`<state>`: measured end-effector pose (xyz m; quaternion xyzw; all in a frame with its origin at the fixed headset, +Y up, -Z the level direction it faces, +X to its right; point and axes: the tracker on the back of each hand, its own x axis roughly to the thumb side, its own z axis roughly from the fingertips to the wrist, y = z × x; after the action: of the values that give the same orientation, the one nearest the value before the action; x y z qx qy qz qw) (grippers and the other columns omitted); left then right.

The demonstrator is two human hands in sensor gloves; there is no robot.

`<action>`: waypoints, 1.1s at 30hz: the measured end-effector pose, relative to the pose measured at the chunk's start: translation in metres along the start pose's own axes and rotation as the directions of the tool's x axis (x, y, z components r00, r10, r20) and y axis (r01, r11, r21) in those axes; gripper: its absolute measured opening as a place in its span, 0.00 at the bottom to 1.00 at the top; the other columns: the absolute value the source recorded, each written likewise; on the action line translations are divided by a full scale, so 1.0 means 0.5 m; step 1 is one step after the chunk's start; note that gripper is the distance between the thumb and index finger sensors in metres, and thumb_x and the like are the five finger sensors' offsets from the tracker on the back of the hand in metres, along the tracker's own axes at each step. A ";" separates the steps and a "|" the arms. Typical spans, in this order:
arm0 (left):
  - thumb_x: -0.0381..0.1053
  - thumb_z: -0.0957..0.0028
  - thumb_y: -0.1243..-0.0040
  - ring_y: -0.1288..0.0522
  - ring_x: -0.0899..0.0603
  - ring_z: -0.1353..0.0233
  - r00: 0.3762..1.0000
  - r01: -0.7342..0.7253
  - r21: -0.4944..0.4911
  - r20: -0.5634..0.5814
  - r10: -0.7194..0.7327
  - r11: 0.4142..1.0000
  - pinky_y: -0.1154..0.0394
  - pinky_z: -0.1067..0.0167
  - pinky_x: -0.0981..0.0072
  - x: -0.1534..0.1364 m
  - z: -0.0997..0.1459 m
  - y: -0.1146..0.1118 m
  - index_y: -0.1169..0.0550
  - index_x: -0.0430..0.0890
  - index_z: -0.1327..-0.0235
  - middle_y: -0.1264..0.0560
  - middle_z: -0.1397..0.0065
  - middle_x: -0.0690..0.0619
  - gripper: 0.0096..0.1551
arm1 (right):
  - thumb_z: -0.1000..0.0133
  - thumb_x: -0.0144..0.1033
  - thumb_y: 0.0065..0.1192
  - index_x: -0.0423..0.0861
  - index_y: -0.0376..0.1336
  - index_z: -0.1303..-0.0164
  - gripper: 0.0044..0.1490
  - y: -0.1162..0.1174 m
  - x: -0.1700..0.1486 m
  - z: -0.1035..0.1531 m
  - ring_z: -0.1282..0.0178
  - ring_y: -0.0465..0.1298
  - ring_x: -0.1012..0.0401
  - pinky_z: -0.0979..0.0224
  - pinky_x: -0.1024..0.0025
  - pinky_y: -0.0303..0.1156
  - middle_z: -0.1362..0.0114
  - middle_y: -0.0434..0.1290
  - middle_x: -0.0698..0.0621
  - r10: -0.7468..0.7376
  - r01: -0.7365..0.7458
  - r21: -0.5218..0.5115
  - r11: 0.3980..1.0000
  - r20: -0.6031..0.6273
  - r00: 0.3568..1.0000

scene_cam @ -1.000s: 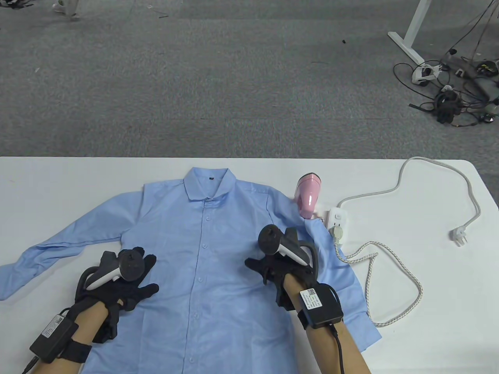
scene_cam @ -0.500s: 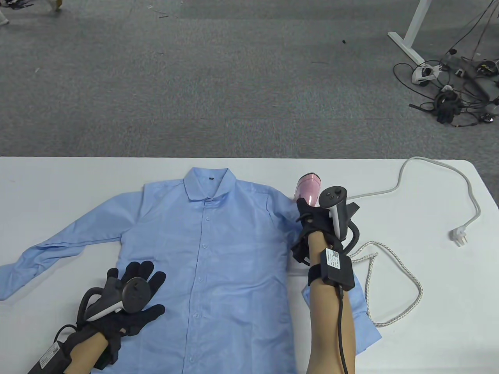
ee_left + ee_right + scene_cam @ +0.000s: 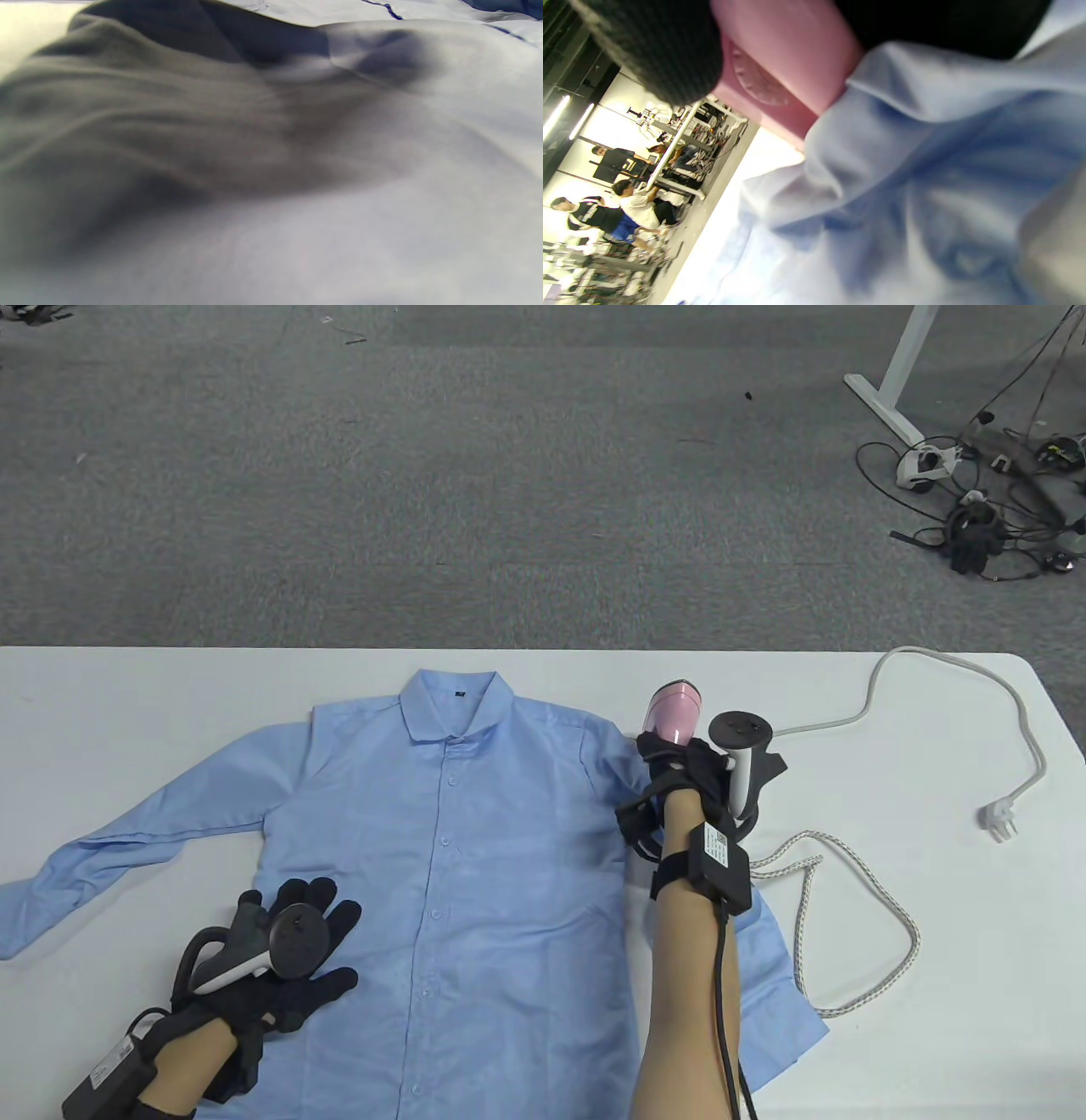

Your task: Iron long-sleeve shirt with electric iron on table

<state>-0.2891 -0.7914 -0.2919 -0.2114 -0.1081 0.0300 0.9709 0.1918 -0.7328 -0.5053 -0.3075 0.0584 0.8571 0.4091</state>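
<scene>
A light blue long-sleeve shirt [image 3: 475, 831] lies buttoned and face up on the white table [image 3: 933, 1027], collar towards the far edge. A pink electric iron [image 3: 674, 711] stands just past the shirt's right shoulder. My right hand [image 3: 679, 759] reaches to it. In the right wrist view, gloved fingers [image 3: 661, 51] curl round the pink iron [image 3: 780, 55] above the blue cloth [image 3: 925, 178]. My left hand [image 3: 297, 933] lies flat on the shirt's lower left front, fingers spread. The left wrist view shows only blurred cloth [image 3: 339, 190].
A braided cord [image 3: 857, 916] loops on the table right of the shirt. A white cable runs along the far right and ends in a loose plug [image 3: 997, 819]. My right wrist hides the power strip. Grey carpet with tangled cables [image 3: 976, 534] lies beyond the table.
My right hand left the shirt's front, moved up and right to the iron and closed on it. My left hand slid a little nearer and spread flat.
</scene>
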 end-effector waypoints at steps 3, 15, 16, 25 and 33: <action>0.78 0.58 0.61 0.69 0.39 0.13 1.000 0.007 -0.019 -0.014 -0.007 1.000 0.73 0.28 0.34 -0.007 -0.001 -0.009 0.59 0.67 0.24 0.70 0.15 0.56 0.50 | 0.53 0.55 0.70 0.43 0.66 0.43 0.36 0.000 -0.002 -0.006 0.37 0.69 0.37 0.42 0.42 0.72 0.34 0.65 0.37 -0.023 0.023 0.015 1.000 0.026 0.999; 0.78 0.58 0.62 0.69 0.39 0.13 1.000 0.024 -0.028 0.002 -0.024 0.999 0.73 0.28 0.34 0.001 -0.003 -0.015 0.59 0.67 0.24 0.70 0.15 0.55 0.50 | 0.54 0.54 0.71 0.41 0.70 0.48 0.34 -0.121 0.043 0.087 0.34 0.69 0.36 0.38 0.34 0.67 0.36 0.70 0.39 -0.159 0.212 -0.143 0.967 0.316 0.935; 0.78 0.58 0.61 0.69 0.39 0.13 1.000 0.024 -0.027 0.002 -0.024 0.999 0.73 0.28 0.34 0.001 -0.003 -0.016 0.59 0.67 0.24 0.70 0.15 0.56 0.50 | 0.54 0.55 0.70 0.41 0.70 0.50 0.33 -0.133 0.048 0.099 0.34 0.70 0.37 0.38 0.33 0.67 0.38 0.71 0.39 -0.163 0.228 -0.169 0.959 0.333 0.929; 0.78 0.58 0.61 0.68 0.39 0.13 0.998 0.070 -0.064 0.005 -0.070 0.995 0.72 0.28 0.34 0.004 -0.010 -0.035 0.59 0.67 0.23 0.69 0.14 0.55 0.50 | 0.53 0.55 0.69 0.42 0.70 0.51 0.32 -0.224 0.071 0.177 0.34 0.72 0.39 0.38 0.36 0.68 0.39 0.72 0.40 -0.259 0.357 -0.181 0.916 0.411 0.874; 0.78 0.58 0.61 0.70 0.38 0.14 0.996 0.087 -0.136 0.000 -0.088 0.987 0.72 0.28 0.34 0.006 -0.019 -0.053 0.63 0.66 0.25 0.70 0.15 0.54 0.51 | 0.53 0.54 0.68 0.42 0.69 0.50 0.32 -0.216 0.074 0.189 0.31 0.70 0.40 0.35 0.35 0.66 0.37 0.71 0.39 -0.282 0.411 -0.140 0.901 0.531 0.799</action>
<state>-0.2835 -0.8189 -0.2888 -0.2724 -0.1161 -0.0208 0.9549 0.2085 -0.6037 -0.4342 -0.1301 -0.2142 0.8172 0.5191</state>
